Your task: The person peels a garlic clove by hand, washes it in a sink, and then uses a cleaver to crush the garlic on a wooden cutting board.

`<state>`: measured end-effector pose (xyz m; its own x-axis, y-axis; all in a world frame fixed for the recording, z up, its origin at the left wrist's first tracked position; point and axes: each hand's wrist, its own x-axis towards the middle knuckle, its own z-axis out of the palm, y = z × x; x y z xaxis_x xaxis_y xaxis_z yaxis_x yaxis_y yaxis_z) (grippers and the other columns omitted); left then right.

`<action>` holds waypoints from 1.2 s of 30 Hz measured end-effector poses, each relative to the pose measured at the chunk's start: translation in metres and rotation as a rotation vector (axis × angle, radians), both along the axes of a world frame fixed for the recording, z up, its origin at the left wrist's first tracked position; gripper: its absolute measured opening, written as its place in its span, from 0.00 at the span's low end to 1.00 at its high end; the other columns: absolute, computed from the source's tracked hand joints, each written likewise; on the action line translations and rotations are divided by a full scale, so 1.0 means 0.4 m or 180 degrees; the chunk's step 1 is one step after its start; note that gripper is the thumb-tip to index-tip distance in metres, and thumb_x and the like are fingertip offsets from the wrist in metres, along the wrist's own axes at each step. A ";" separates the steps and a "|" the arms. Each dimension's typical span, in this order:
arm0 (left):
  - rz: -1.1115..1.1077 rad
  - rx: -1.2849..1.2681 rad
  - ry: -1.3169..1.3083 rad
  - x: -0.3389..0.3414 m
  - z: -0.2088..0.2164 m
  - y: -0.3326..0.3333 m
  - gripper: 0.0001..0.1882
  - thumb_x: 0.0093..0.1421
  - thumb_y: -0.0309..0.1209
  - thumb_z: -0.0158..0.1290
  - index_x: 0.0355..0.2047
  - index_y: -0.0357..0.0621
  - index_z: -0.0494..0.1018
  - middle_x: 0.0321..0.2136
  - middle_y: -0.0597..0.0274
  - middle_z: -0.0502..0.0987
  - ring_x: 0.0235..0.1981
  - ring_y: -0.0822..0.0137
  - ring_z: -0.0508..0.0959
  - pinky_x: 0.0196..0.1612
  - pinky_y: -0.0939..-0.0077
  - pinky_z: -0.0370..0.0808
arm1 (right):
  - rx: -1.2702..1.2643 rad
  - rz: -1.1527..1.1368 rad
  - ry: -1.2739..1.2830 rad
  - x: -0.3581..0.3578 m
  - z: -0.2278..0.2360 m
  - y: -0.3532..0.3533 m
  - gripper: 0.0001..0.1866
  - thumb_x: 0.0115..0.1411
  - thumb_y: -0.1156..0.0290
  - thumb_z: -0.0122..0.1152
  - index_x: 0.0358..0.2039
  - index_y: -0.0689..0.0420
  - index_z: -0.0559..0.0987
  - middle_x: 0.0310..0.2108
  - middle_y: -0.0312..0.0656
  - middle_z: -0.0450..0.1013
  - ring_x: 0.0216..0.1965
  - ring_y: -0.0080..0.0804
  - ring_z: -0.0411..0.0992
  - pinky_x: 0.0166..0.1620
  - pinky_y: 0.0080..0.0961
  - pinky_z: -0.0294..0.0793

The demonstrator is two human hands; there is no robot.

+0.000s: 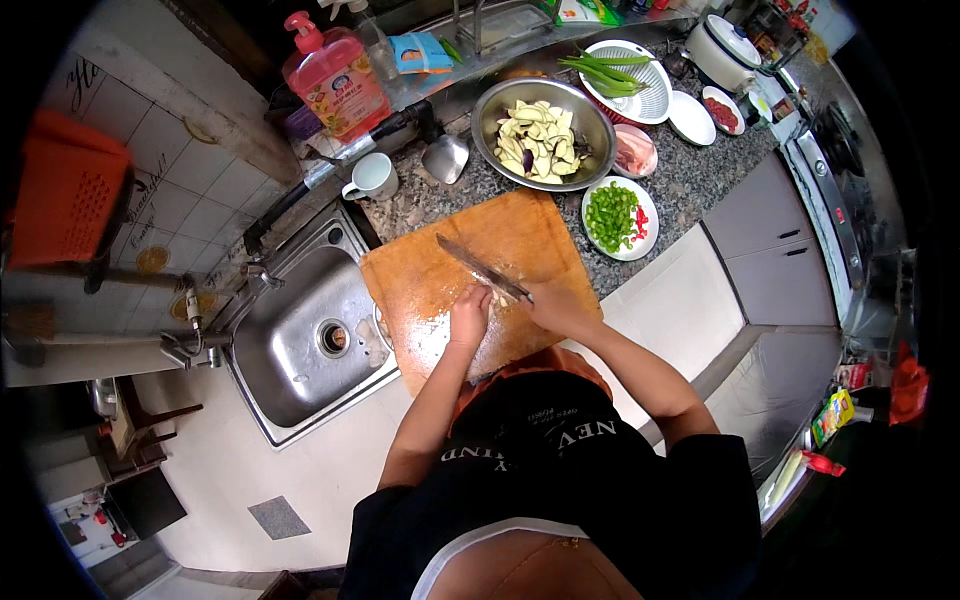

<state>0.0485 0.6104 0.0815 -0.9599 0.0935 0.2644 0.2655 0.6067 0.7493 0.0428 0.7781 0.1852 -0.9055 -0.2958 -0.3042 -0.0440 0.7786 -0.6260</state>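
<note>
My right hand (556, 309) is wrapped round the handle of a kitchen knife (478, 264), whose long blade points to the far left over a wooden cutting board (530, 225). Small pale pieces, perhaps garlic (502, 300), lie under and beside the blade near the handle. Close to them, my left hand (470, 314) rests on the board with its fingers curled in; whatever they press on is hidden. Wet, whitish bits are scattered over the board left of that hand.
Behind the board stand a steel bowl of cut eggplant (480, 130), a plate of chopped green and red peppers (620, 253), a bowl of meat (635, 150) and a white basket with green peppers (655, 100). A sink (285, 350) adjoins on the left, with a mug (372, 178) behind.
</note>
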 end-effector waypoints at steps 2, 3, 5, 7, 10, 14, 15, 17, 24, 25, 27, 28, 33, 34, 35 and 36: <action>0.0052 -0.0004 -0.0069 0.003 0.003 0.003 0.02 0.50 0.24 0.53 0.25 0.39 0.73 0.26 0.53 0.74 0.28 0.52 0.74 0.32 0.67 0.72 | -0.0001 0.0010 0.0142 0.021 0.009 0.013 0.11 0.55 0.66 0.48 0.36 0.58 0.73 0.27 0.55 0.72 0.32 0.55 0.70 0.36 0.47 0.67; 0.0026 -0.0026 -0.0075 0.004 0.000 0.002 0.02 0.50 0.24 0.53 0.25 0.39 0.73 0.26 0.53 0.74 0.28 0.52 0.74 0.32 0.66 0.72 | -0.0001 0.0028 0.0150 0.025 0.000 0.013 0.12 0.55 0.66 0.48 0.36 0.58 0.73 0.27 0.55 0.71 0.31 0.55 0.70 0.36 0.47 0.67; -0.0026 -0.0070 -0.0085 0.006 -0.011 -0.002 0.01 0.51 0.24 0.52 0.26 0.39 0.72 0.27 0.54 0.74 0.28 0.53 0.74 0.32 0.65 0.73 | -0.0002 0.0062 0.0168 0.031 -0.033 0.011 0.12 0.54 0.66 0.49 0.36 0.58 0.73 0.27 0.56 0.71 0.31 0.55 0.70 0.35 0.47 0.67; -0.0028 -0.0084 -0.0025 0.004 -0.024 -0.006 0.02 0.51 0.23 0.52 0.26 0.39 0.72 0.27 0.54 0.74 0.28 0.53 0.74 0.32 0.65 0.73 | -0.0004 0.0037 0.0051 0.013 -0.052 -0.015 0.12 0.54 0.66 0.49 0.36 0.58 0.73 0.26 0.55 0.71 0.31 0.55 0.70 0.35 0.47 0.67; -0.0062 -0.0076 -0.0008 0.005 -0.020 -0.009 0.02 0.51 0.23 0.52 0.26 0.39 0.72 0.27 0.53 0.73 0.28 0.52 0.74 0.32 0.65 0.72 | -0.0130 0.0023 0.0168 -0.009 -0.080 -0.023 0.11 0.55 0.66 0.49 0.35 0.58 0.73 0.25 0.55 0.71 0.30 0.54 0.70 0.35 0.46 0.68; 0.0028 0.0243 -0.0287 0.021 -0.027 -0.026 0.03 0.50 0.23 0.53 0.27 0.40 0.72 0.29 0.53 0.73 0.32 0.51 0.73 0.37 0.65 0.71 | -0.0140 -0.0042 0.0088 -0.003 0.017 -0.001 0.10 0.54 0.67 0.50 0.34 0.58 0.74 0.24 0.55 0.71 0.29 0.54 0.70 0.34 0.45 0.68; 0.0178 0.0168 -0.0157 0.031 -0.011 -0.025 0.05 0.50 0.24 0.53 0.28 0.40 0.72 0.30 0.54 0.73 0.34 0.52 0.72 0.39 0.65 0.69 | -0.0075 -0.0037 0.0104 0.003 0.016 0.011 0.10 0.54 0.67 0.50 0.35 0.58 0.74 0.24 0.55 0.71 0.29 0.54 0.70 0.34 0.45 0.68; 0.0511 -0.0018 0.0098 0.061 0.044 -0.034 0.09 0.49 0.25 0.55 0.32 0.41 0.72 0.33 0.54 0.72 0.37 0.52 0.70 0.43 0.65 0.67 | 0.0018 0.0009 0.0127 0.017 0.005 0.021 0.11 0.54 0.68 0.50 0.36 0.57 0.74 0.24 0.55 0.71 0.29 0.54 0.70 0.34 0.45 0.68; 0.0730 0.0224 -0.0631 0.120 0.041 -0.016 0.19 0.45 0.29 0.60 0.38 0.40 0.68 0.34 0.51 0.68 0.39 0.51 0.67 0.43 0.64 0.65 | 0.0222 0.0396 0.0032 0.051 -0.020 0.020 0.13 0.55 0.67 0.49 0.40 0.56 0.72 0.24 0.55 0.72 0.29 0.54 0.70 0.35 0.46 0.68; 0.0717 0.0355 -0.0351 0.114 0.027 -0.010 0.18 0.44 0.26 0.61 0.35 0.39 0.69 0.32 0.53 0.68 0.33 0.56 0.69 0.36 0.67 0.67 | 0.0261 0.0415 0.0020 0.051 -0.022 0.018 0.13 0.55 0.66 0.49 0.41 0.56 0.72 0.25 0.55 0.72 0.29 0.55 0.70 0.35 0.47 0.68; 0.0599 0.0146 -0.0268 0.112 0.025 -0.006 0.16 0.44 0.26 0.61 0.34 0.39 0.70 0.32 0.53 0.69 0.34 0.55 0.70 0.36 0.67 0.67 | 0.0317 0.0421 0.0036 0.055 -0.023 0.016 0.14 0.55 0.66 0.49 0.41 0.56 0.71 0.25 0.55 0.72 0.29 0.55 0.70 0.35 0.48 0.68; 0.0535 0.0043 -0.0226 0.111 0.029 -0.003 0.16 0.44 0.26 0.61 0.33 0.39 0.70 0.32 0.52 0.69 0.34 0.54 0.70 0.37 0.67 0.67 | 0.0333 0.0409 0.0066 0.058 -0.022 0.015 0.14 0.55 0.66 0.48 0.41 0.56 0.71 0.25 0.55 0.72 0.29 0.55 0.70 0.35 0.48 0.68; 0.0435 -0.0005 -0.0295 0.107 0.032 0.000 0.08 0.46 0.25 0.58 0.28 0.39 0.72 0.28 0.55 0.70 0.33 0.53 0.70 0.37 0.66 0.67 | 0.0470 0.0345 -0.0221 0.059 0.027 -0.001 0.13 0.53 0.69 0.49 0.39 0.58 0.70 0.27 0.57 0.72 0.32 0.56 0.70 0.38 0.50 0.68; 0.0447 -0.0055 -0.0229 0.105 0.039 0.001 0.07 0.47 0.25 0.58 0.27 0.39 0.72 0.28 0.55 0.70 0.33 0.53 0.70 0.37 0.66 0.68 | 0.0523 0.0336 -0.0246 0.063 0.026 -0.003 0.12 0.54 0.68 0.48 0.38 0.58 0.70 0.27 0.57 0.72 0.32 0.56 0.70 0.37 0.50 0.67; 0.0459 -0.0104 -0.0163 0.103 0.042 0.002 0.07 0.47 0.25 0.58 0.26 0.39 0.72 0.27 0.55 0.71 0.32 0.53 0.70 0.36 0.66 0.68 | 0.0575 0.0327 -0.0272 0.067 0.025 -0.004 0.12 0.54 0.68 0.48 0.38 0.58 0.70 0.26 0.57 0.72 0.32 0.56 0.70 0.37 0.50 0.67; 0.0415 -0.0101 -0.0159 0.100 0.036 -0.001 0.07 0.47 0.25 0.58 0.25 0.39 0.72 0.26 0.55 0.71 0.32 0.53 0.71 0.35 0.66 0.68 | 0.0570 0.0317 -0.0287 0.069 0.014 -0.007 0.11 0.54 0.68 0.47 0.37 0.58 0.70 0.26 0.58 0.71 0.32 0.56 0.70 0.37 0.50 0.67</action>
